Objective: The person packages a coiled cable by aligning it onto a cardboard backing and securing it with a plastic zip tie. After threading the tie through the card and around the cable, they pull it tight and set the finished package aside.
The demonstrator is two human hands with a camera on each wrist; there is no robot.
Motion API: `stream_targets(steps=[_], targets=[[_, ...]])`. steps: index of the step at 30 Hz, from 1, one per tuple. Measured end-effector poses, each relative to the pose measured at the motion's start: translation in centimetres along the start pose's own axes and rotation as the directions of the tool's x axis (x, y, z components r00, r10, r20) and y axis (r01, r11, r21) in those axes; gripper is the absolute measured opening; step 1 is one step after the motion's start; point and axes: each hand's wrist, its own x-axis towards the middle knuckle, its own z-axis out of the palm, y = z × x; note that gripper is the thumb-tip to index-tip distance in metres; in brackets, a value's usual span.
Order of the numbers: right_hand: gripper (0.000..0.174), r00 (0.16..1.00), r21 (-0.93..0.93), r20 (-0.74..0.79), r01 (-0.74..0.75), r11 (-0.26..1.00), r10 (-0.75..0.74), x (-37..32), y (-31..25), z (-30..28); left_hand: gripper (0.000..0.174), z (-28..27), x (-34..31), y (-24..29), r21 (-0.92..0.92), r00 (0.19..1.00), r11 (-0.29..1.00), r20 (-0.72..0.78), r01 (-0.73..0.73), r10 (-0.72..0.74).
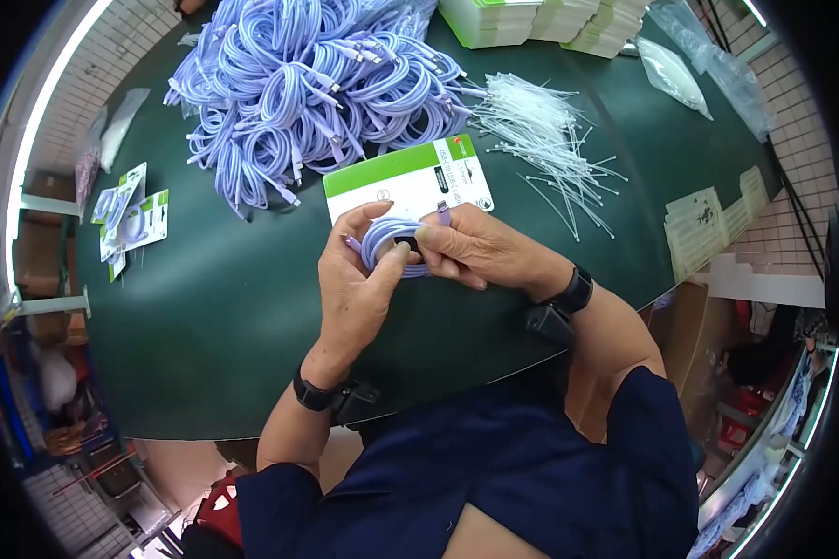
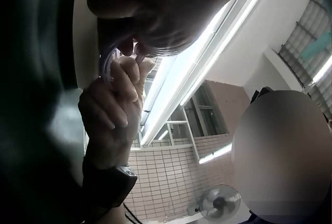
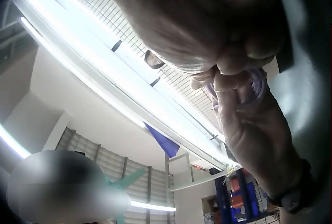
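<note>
A dark navy, short-sleeved top (image 1: 522, 456) shows past the near edge of the bench (image 1: 205, 363), its left sleeve (image 1: 275, 512) and right sleeve (image 1: 657, 447) loose and plain. The left hand (image 1: 352, 289) and right hand (image 1: 485, 244) are bare. Black straps circle the wrists, left strap (image 1: 310, 395) and right strap (image 1: 578, 291), each with a boxy black module. A thin dark cable (image 2: 133, 215) shows by the right one.

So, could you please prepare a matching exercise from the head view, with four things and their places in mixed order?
Things
1. coiled cable
2. white cable ties
3. large green-white card
4. small carded packs

Places
A. right of the purple cable heap
B. at the table's left side
C. held between left hand and right hand
D. between heap and hands

Pairs: 1-C, 2-A, 3-D, 4-B
</note>
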Motion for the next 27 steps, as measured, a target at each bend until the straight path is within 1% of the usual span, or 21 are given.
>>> stream_targets(steps=[1,4,5,7,8,9,11,12,13,16,17,20,21,24,25,26,27], targets=[[0.05,1.0,0.006,-0.009,0.004,1.0,-0.004,-0.1,0.1,0.0,0.045,-0.1,0.0,0.0,-0.001,1.0,1.0,0.0,0.004,-0.004],[0.053,1.0,0.01,-0.019,0.014,1.0,-0.014,-0.1,-0.1,-0.1,0.044,-0.9,0.1,0.3,0.162,0.994,0.984,0.066,0.076,-0.088],[0.053,1.0,-0.007,-0.018,0.015,1.0,-0.016,-0.1,-0.2,-0.1,0.044,-1.3,0.2,0.3,0.161,0.994,0.984,0.062,0.077,-0.087],[0.052,1.0,-0.043,-0.014,0.017,0.999,-0.018,-0.1,-0.4,0.0,0.046,-2.0,0.5,0.2,0.212,0.989,0.976,0.125,0.058,-0.085],[0.052,1.0,-0.044,-0.009,0.014,0.999,-0.015,-0.1,-0.4,0.0,0.047,-2.0,0.6,0.3,0.236,0.984,0.971,0.156,0.047,-0.085],[0.053,1.0,0.001,-0.012,0.002,1.0,-0.002,-0.1,-0.3,0.1,0.047,-1.9,0.5,0.5,0.234,0.985,0.971,0.152,0.048,-0.085],[0.054,0.999,0.091,-0.023,-0.021,0.996,0.023,-0.2,-0.2,0.0,0.046,-1.5,0.4,0.8,0.385,0.988,0.919,0.155,-0.086,0.028],[0.054,0.999,0.092,-0.022,-0.026,0.995,0.028,-0.3,-0.2,0.0,0.046,-1.3,0.3,0.9,0.455,0.984,0.878,0.161,-0.147,0.081],[0.055,0.999,0.099,-0.023,-0.025,0.995,0.028,-0.4,-0.2,0.0,0.046,-1.2,0.4,0.6,0.453,0.984,0.88,0.158,-0.142,0.077],[0.056,0.999,0.111,-0.02,-0.032,0.993,0.035,-0.5,-0.4,0.1,0.039,-1.2,0.8,-0.7,0.451,0.919,0.805,0.258,-0.386,0.297],[0.056,0.999,0.103,-0.029,-0.019,0.995,0.022,-0.6,-0.4,0.2,0.039,-1.2,0.7,-0.7,0.45,0.921,0.806,0.252,-0.383,0.297],[0.057,0.999,0.088,-0.041,0.009,0.996,-0.005,-0.6,-0.5,0.1,0.03,-1.7,0.6,0.3,0.477,0.974,0.859,0.207,-0.187,0.097],[0.056,0.999,0.073,-0.037,0.009,0.997,-0.006,-0.6,-0.5,0.0,0.03,-1.9,0.6,0.4,0.478,0.974,0.859,0.207,-0.185,0.095],[0.056,0.999,0.037,-0.036,0.012,0.999,-0.011,-0.6,-0.9,-0.1,0.028,-2.4,1.1,0.7,0.333,0.972,0.942,0.209,0.035,-0.11],[0.055,0.999,0.018,-0.039,-0.01,1.0,0.01,-0.7,-1.0,0.1,0.028,-2.7,1.2,0.7,0.331,0.971,0.943,0.21,0.039,-0.114],[0.054,0.999,-0.003,-0.04,-0.031,1.0,0.031,-0.7,-1.4,0.4,0.027,-3.0,1.3,0.8,0.153,0.956,0.979,0.24,0.133,-0.168],[0.054,0.998,-0.025,-0.04,-0.053,0.998,0.052,-0.7,-1.5,0.5,0.027,-3.3,1.4,0.8,-0.028,0.937,0.973,0.278,0.229,-0.212]])
